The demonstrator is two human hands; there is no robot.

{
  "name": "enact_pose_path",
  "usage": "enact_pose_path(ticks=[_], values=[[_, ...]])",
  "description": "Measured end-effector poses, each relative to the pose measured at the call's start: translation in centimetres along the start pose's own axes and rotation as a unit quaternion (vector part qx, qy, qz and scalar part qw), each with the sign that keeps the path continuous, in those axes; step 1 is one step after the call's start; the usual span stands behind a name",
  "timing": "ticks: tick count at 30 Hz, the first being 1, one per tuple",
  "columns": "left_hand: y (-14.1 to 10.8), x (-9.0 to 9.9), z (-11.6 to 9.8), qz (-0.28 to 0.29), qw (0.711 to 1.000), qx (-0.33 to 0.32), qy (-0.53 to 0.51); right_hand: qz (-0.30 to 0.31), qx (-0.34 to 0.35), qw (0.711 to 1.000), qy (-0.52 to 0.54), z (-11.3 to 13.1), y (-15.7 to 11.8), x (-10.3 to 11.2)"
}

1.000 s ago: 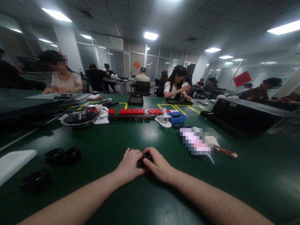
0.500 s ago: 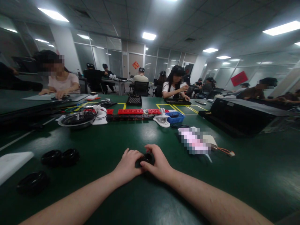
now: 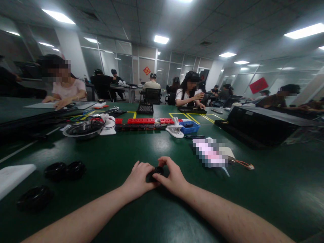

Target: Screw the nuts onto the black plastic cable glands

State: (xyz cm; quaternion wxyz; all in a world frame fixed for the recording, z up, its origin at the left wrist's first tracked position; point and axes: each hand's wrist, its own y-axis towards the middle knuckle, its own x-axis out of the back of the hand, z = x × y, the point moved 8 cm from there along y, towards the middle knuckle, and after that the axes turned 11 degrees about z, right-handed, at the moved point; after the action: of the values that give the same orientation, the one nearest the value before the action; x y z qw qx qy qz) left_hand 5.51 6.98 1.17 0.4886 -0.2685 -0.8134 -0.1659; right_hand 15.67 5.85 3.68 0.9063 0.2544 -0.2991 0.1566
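A small glossy black ring-shaped piece (image 3: pixel 158 170) is held low over the green table (image 3: pixel 162 216), between my two hands. My left hand (image 3: pixel 138 177) wraps its left side, with the fingers curled and the thumb underneath. From the other side my right hand (image 3: pixel 174 174) grips it, index finger arched over the far edge and thumb across the near edge. My hands hide much of the piece, so its lower part cannot be made out. Off to the left are larger glossy black rings (image 3: pixel 56 171), two touching and one (image 3: pixel 35 198) closer to me.
A white board edge (image 3: pixel 15 177) lies at far left. Further back are a metal bowl (image 3: pixel 83 131), red strips (image 3: pixel 140 120), a white clamp (image 3: pixel 175 129) and a blue basket (image 3: pixel 189 127). A large black case (image 3: pixel 265 126) stands right. People sit across the table.
My right thumb and the black piece have shifted slightly, and the piece looks turned a little. Across the table at left, a person's hand has moved left.
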Motion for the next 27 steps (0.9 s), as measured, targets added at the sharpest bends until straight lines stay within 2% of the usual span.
enact_pose_path(ticks=[5, 7, 10, 13, 15, 18, 20, 24, 27], values=[[0.0, 0.0, 0.3, 0.0, 1.0, 0.011, 0.003, 0.062, 0.102, 0.991, 0.053, 1.9, -0.5, -0.6], [0.0, 0.1, 0.2, 0.003, 1.0, 0.01, 0.003, 0.037, 0.089, 0.995, 0.032, 1.6, -0.5, -0.3], [0.0, 0.1, -0.1, 0.004, 1.0, 0.003, 0.005, -0.012, 0.016, 1.0, -0.015, 0.2, -0.2, 0.2], [-0.1, 0.1, -0.1, 0.003, 1.0, 0.002, 0.003, -0.004, -0.033, 0.999, -0.024, -0.7, 0.1, 0.0], [0.0, 0.0, -0.1, 0.002, 1.0, -0.001, 0.004, 0.024, -0.016, 1.0, -0.005, -0.3, 0.2, -0.3], [0.0, -0.1, 0.2, -0.003, 1.0, -0.001, 0.01, 0.064, 0.055, 0.996, 0.025, 1.0, -0.1, -0.6], [0.0, -0.1, 0.3, -0.005, 1.0, -0.002, 0.017, 0.057, 0.072, 0.996, 0.015, 1.4, -0.2, -0.5], [-0.1, 0.0, 0.1, -0.004, 1.0, -0.004, 0.029, -0.012, 0.026, 0.999, -0.04, 0.6, -0.1, 0.2], [-0.1, 0.0, -0.1, -0.002, 1.0, -0.001, 0.031, -0.012, -0.013, 0.996, -0.083, 0.2, 0.1, 0.0]])
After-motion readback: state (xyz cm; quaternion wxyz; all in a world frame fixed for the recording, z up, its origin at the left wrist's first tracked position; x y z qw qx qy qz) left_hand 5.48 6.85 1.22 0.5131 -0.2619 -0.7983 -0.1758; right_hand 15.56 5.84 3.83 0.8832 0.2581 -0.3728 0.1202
